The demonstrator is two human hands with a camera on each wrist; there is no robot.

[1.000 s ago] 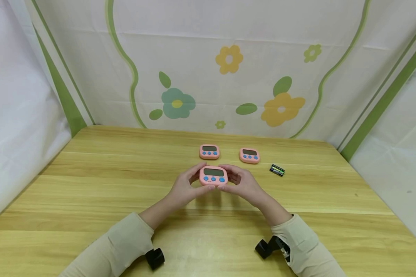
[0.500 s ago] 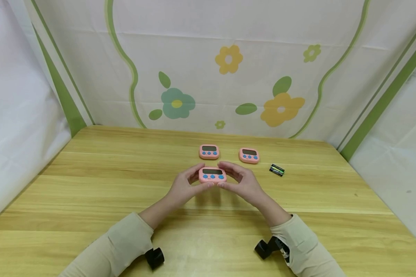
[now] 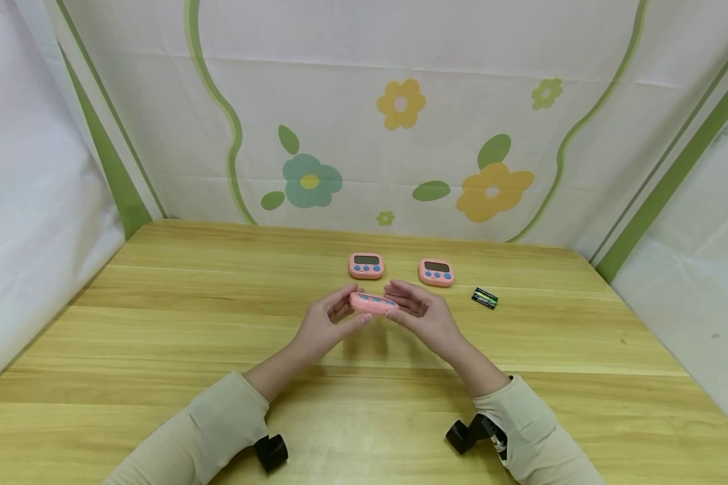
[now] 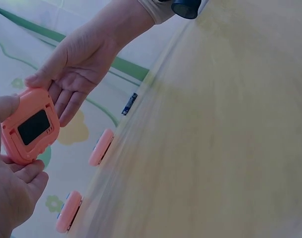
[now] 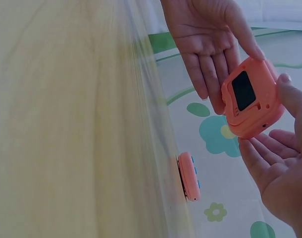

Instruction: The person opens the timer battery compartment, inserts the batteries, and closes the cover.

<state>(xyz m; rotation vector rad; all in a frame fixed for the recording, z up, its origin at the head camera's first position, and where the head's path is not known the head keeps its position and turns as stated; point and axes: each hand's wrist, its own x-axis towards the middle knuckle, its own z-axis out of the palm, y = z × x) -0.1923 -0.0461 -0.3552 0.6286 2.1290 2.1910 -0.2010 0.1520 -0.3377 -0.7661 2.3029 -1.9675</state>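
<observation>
Both hands hold a pink digital timer [image 3: 373, 304] over the table, tipped so the head view catches mostly its near edge and a thin strip of blue buttons. My left hand [image 3: 326, 323] pinches its left end between thumb and fingers. At the right end, my right hand [image 3: 426, 320] has its thumb on the near corner and its fingertips at the far side. Both wrist views show the back of the timer [image 4: 31, 111], with a dark rectangular panel [image 5: 243, 90] in the middle.
Two more pink timers, one behind the hands [image 3: 367, 267] and one further right [image 3: 437, 273], lie face up on the wooden table [image 3: 176, 323]. Small batteries [image 3: 484, 298] lie side by side to their right. A flowered white cloth [image 3: 352, 60] hangs behind the table.
The held timer has tilted from showing its screen and buttons to nearly edge-on in the head view. The right fingers have spread slightly; the other timers and batteries stay put.
</observation>
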